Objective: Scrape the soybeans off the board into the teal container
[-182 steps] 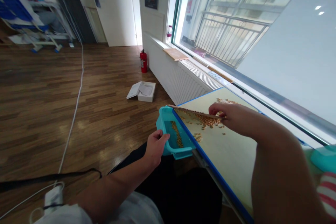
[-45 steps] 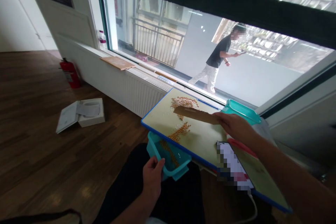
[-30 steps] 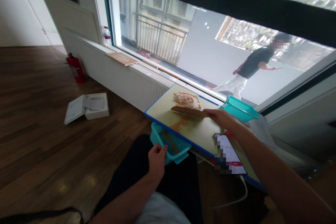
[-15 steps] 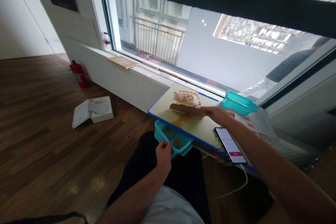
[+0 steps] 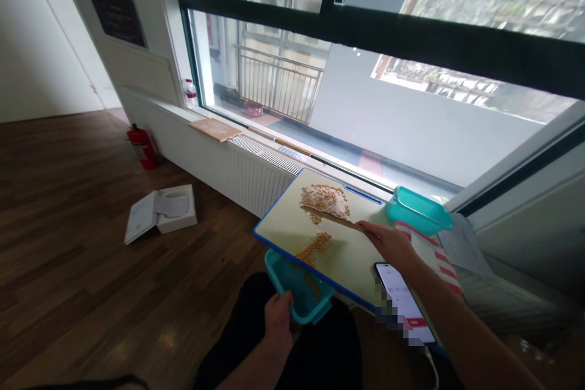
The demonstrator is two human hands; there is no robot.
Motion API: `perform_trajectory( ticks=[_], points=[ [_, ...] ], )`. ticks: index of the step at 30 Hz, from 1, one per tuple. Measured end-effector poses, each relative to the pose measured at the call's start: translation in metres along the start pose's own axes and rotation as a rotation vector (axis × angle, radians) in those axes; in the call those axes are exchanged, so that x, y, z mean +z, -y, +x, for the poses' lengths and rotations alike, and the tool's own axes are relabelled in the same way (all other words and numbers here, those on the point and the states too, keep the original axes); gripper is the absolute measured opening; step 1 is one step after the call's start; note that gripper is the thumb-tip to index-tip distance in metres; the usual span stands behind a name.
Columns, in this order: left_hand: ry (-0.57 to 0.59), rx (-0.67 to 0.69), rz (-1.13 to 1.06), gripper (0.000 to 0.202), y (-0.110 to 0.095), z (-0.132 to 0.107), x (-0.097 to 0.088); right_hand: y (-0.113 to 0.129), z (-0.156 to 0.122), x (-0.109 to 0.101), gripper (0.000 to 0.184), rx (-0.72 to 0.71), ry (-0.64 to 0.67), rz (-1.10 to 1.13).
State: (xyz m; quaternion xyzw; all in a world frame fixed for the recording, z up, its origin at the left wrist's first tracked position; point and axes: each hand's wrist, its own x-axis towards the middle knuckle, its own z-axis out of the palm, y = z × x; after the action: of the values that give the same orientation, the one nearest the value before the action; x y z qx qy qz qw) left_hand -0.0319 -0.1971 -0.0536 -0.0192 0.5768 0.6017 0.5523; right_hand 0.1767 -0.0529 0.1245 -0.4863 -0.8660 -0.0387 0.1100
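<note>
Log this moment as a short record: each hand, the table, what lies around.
Left hand: fingers on the rim of the lower teal bin, at the table's near edge
Right hand: holding a thin brown strip, likely cardboard
Table: cream, blue-edged
Far pile: tan beans mixed with something white
Near pile: tan beans
Right side: upper teal bin, striped cloth, phone with cable
</note>
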Motion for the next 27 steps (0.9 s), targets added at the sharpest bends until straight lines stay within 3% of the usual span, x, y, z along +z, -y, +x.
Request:
perform_trajectory(
  ticks=[5, 10, 18, 27],
  points=[
    [-0.075, 0.101, -0.046, 0.015, 0.0, 0.005, -0.01, 0.013, -0.022, -0.008, 0.034, 0.121, -0.074, -0.195],
    [-0.063, 0.176, -0.073, 0.01, 0.002, 0.002, -0.01, 0.014, -0.03, -0.018, 0.036, 0.196, -0.132, -0.334],
    [-0.083, 0.245, -0.097, 0.015, 0.016, 0.002, 0.008, 0.017, 0.004, -0.013, 0.037, 0.087, 0.058, -0.303],
    [-0.099, 0.274, -0.122, 0.011, 0.026, 0.004, 0.004, 0.015, 0.003, 0.01, 0.039, 0.041, 0.036, -0.316]
  ],
)
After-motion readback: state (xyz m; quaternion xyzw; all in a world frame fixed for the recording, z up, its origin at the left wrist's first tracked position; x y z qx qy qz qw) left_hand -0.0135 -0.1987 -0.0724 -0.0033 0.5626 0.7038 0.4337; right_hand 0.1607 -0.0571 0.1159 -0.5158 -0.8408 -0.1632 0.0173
